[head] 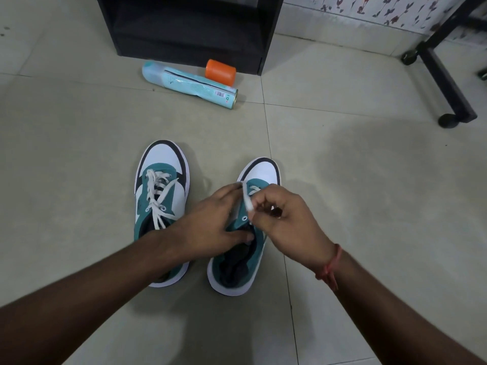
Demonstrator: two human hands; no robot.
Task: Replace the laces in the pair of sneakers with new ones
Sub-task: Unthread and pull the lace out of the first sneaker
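Two teal, white and black sneakers stand side by side on the tiled floor, toes pointing away from me. The left sneaker carries a loosely threaded white lace. My left hand rests on the right sneaker, thumb at its opening and fingers reaching toward the eyelets. My right hand pinches a white lace that runs up from the right sneaker's eyelets. Both hands hide most of that shoe's lacing.
A light blue spray can lies on the floor beyond the shoes, with an orange cap beside it. A black cabinet stands behind them. A black wheeled frame is at the right.
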